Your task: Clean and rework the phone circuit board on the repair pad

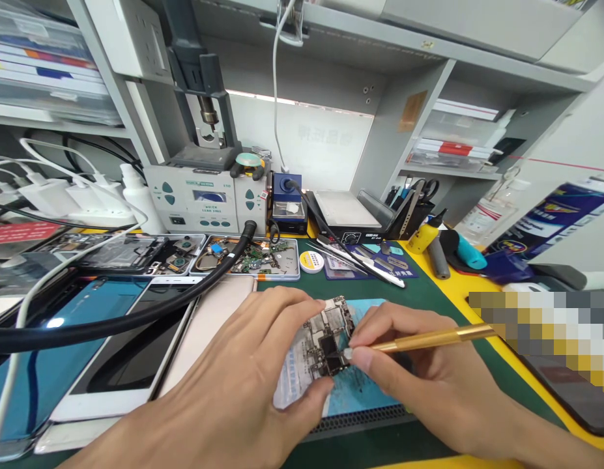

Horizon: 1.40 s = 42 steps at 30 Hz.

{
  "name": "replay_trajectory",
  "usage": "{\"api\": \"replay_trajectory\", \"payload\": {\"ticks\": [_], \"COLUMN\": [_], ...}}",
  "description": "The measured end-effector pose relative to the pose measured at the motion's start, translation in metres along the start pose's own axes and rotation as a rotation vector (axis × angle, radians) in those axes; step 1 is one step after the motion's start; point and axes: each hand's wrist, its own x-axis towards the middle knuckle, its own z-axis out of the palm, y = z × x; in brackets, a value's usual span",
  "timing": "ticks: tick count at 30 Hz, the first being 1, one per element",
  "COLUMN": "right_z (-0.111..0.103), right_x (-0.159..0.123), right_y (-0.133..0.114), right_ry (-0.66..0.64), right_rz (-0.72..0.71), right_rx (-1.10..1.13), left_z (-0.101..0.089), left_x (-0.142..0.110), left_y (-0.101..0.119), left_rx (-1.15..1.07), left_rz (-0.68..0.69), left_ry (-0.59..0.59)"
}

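A small phone circuit board (328, 342) with black and silvery patches is tilted above a blue work pad (370, 394). My left hand (247, 345) is closed on it, thumb at its near edge and fingertips at its far edge. Pinched in my right hand (429, 371) is a slim gold-handled tool (429, 340), its rear end pointing right. The tool's tip meets or hovers over the board's right side; my fingers partly hide it, so its kind does not show. Under the left fingers lies a whitish printed sheet or bag (290, 374).
Phones (126, 339) lie at the left, crossed by a thick black hose (135, 332). Behind stand a hot-air station (208, 198), a tray of circuit boards (262, 259), a round tin (311, 262) and tweezers (380, 273). A yellow bottle (425, 234) stands back right.
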Motion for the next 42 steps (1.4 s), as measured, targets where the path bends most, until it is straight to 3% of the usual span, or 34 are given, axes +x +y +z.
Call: {"api": "replay_trajectory", "payload": {"ticks": [28,42], "right_z": [-0.0010,0.0031], "right_x": [-0.0029,-0.0075], "right_y": [0.0031,0.0042], "right_ry": [0.056,0.099], "right_rz": [0.000,-0.252], "right_rx": [0.047,-0.165], "left_z": [-0.0012,-0.0021], "left_x": [-0.0025,-0.0012], "left_y": [0.0038,0.0038], "left_rx": [0.006,-0.002], "left_rz": [-0.019,0.014], "left_ry": [-0.028,-0.035]}}
